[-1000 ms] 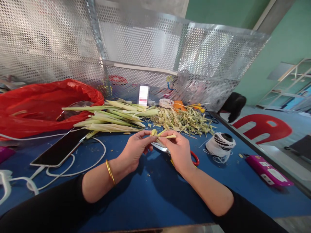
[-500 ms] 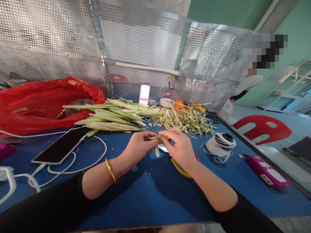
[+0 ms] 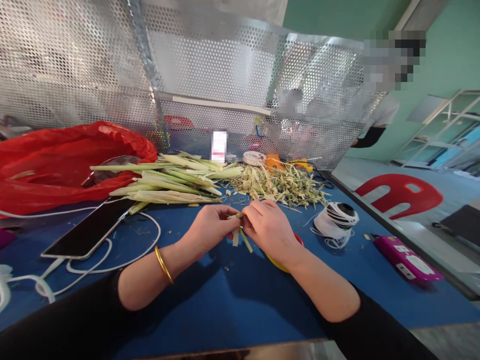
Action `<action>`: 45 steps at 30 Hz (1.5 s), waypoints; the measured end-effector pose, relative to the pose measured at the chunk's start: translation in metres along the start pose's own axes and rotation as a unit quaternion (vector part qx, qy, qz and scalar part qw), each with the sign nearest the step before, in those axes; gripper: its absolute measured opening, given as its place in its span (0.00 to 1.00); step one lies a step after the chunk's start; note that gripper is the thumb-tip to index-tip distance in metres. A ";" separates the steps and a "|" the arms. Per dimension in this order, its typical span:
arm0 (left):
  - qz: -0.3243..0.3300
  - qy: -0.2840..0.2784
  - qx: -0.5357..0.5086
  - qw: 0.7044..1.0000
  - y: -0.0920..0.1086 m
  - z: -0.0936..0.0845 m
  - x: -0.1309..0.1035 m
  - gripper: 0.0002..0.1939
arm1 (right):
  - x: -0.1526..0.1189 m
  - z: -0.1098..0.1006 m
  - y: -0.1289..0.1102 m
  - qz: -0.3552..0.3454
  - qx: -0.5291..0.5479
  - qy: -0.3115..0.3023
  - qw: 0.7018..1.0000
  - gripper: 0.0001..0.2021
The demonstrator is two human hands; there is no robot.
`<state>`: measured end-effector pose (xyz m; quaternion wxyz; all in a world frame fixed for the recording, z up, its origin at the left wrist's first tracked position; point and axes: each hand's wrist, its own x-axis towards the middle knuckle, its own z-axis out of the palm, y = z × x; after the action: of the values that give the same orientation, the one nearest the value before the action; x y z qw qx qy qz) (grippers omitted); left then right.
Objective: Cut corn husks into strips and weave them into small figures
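My left hand (image 3: 210, 225), with a gold bangle on its wrist, pinches a small piece of folded corn husk (image 3: 236, 237) over the middle of the blue table. My right hand (image 3: 272, 232) is closed on the same piece from the other side, and the fingertips of both hands nearly meet. Strips of the husk hang down below the fingers. Beneath my right hand lies a yellow-and-red handle (image 3: 280, 265), mostly covered. Long pale-green corn husks (image 3: 176, 182) are spread out beyond my left hand. Behind my right hand is a heap of small knotted husk pieces (image 3: 288, 185).
A spool of white thread (image 3: 335, 225) and a magenta power bank (image 3: 408, 260) stand to the right. Leftward lie a black-screened device (image 3: 88, 232), a white cable (image 3: 131, 262) and a red plastic bag (image 3: 75, 150). A perforated metal screen (image 3: 217, 65) rises behind; a person (image 3: 380, 120) is beyond it.
My right hand has turned and closed further over the husk piece. A narrow green strip now sticks out below it. The whole view has shifted slightly.
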<state>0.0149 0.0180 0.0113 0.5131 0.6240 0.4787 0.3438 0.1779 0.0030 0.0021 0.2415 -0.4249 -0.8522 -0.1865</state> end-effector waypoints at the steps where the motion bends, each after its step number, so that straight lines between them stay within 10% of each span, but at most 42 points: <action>1: 0.008 0.001 0.008 1.000 -0.001 0.000 0.000 0.07 | 0.000 0.002 -0.001 0.027 0.027 0.008 0.999 0.08; 6: 0.017 0.009 0.031 0.999 -0.004 0.000 0.000 0.07 | -0.002 0.007 -0.003 0.116 0.134 0.015 0.984 0.05; 19: 0.040 0.014 0.035 0.998 -0.018 -0.003 0.005 0.09 | -0.001 0.004 -0.006 0.055 0.087 0.000 0.995 0.11; 30: -0.052 0.032 -0.166 0.984 0.003 -0.011 0.007 0.11 | -0.002 -0.004 0.024 0.194 0.192 0.090 0.958 0.08; 45: -0.099 0.036 -0.291 0.951 0.003 -0.009 0.006 0.08 | -0.002 -0.001 0.005 -0.004 0.234 0.111 0.966 0.08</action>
<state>0.0090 0.0269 0.0158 0.6865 0.3838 0.4356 0.4379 0.1831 0.0035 0.0025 0.4261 -0.3299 -0.8419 -0.0287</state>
